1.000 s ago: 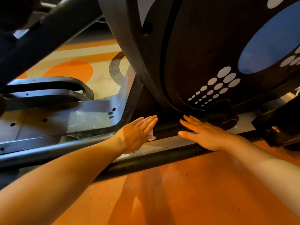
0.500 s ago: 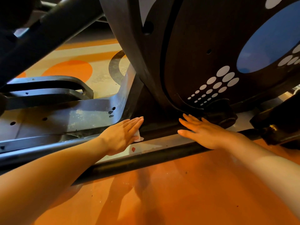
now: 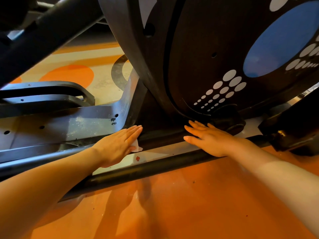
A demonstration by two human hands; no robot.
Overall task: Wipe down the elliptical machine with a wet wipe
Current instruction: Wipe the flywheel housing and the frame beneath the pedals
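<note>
- Left hand (image 3: 119,145) flat, pressing wet wipe (image 3: 136,146) on the elliptical machine (image 3: 198,54) base rail, left of the flywheel housing.
- Right hand (image 3: 208,140) flat, empty, braced nearby.
- Red speck (image 3: 137,158) and dusty frame remain; I judge it mid-task.

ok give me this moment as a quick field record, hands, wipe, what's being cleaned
left hand: left hand flat, straight fingers pressing the wet wipe on the base frame
right hand: right hand flat, fingers spread, resting on the same frame, holding nothing
wipe: white, mostly hidden under the left hand
nearby: red speck on the pale strip; flywheel cover above
floor: orange floor
</note>
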